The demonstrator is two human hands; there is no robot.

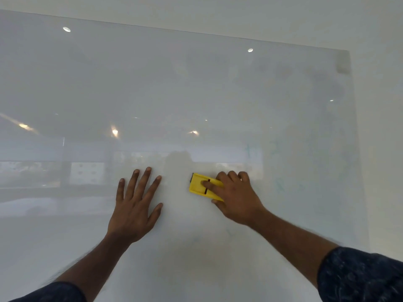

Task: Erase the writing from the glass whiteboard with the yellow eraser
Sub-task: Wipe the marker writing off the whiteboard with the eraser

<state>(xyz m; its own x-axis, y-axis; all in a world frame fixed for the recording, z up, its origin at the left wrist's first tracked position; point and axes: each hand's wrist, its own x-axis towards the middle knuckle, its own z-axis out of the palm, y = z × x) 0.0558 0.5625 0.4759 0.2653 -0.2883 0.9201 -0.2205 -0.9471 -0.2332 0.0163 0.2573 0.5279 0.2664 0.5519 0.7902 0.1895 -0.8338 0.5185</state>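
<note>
Right hand [235,197] grip pinching yellow rectangular plastic eraser [199,186], index finger laid along its back, thumb under lower edge, likely to press pad firmly onto glass. Eraser lies centre-right of frame, flat against large pale glass whiteboard [196,94]. Left hand [133,205] just left of it, fingers spread, palm on glass, probably bracing. Faint greenish writing [248,149] shows up and right of eraser, not yet wiped.
</note>
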